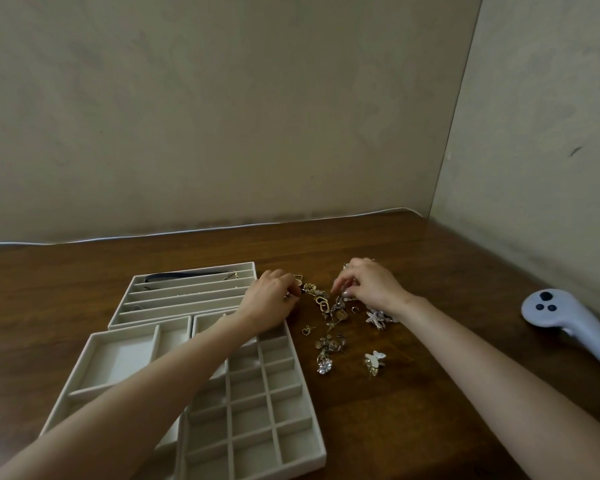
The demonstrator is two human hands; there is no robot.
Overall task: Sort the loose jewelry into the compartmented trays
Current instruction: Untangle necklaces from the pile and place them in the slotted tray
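1. Left hand [270, 301] reaches across the trays to the left edge of the pile. Its fingers are curled and their tips pinch a small metal piece [291, 295] low over the table.
2. Right hand [369, 285] sits over the far side of the pile, knuckles up. The fingers bend down with thumb and forefinger close together among the pieces. Whether they have hold of anything I cannot tell.
3. Loose jewelry [329, 308] lies scattered on the wooden table [430, 358], between the two hands and spreading toward the viewer, just right of the trays.
4. Among it are gold links [321, 301] near the middle, a starfish piece [374, 318] just beside the right wrist and a heart pendant [306, 330]. A flower piece [324, 367] and a butterfly piece [374, 362] lie nearest the viewer.
5. Three beige trays sit close together left of the pile.
   - The slotted tray [174, 299] lies farthest, with a dark strap [187, 276] in its far slot.
   - The wide-compartment tray [125, 355] is at near left.
   - The grid tray [314, 427] is closest to the jewelry.
6. The left forearm [153, 382] crosses above the wide-compartment tray and the grid tray.
7. A white controller [568, 323] rests on the table at the right, well apart from the jewelry.
8. A white cable [187, 232] runs along the table's far edge against the wall [222, 116].
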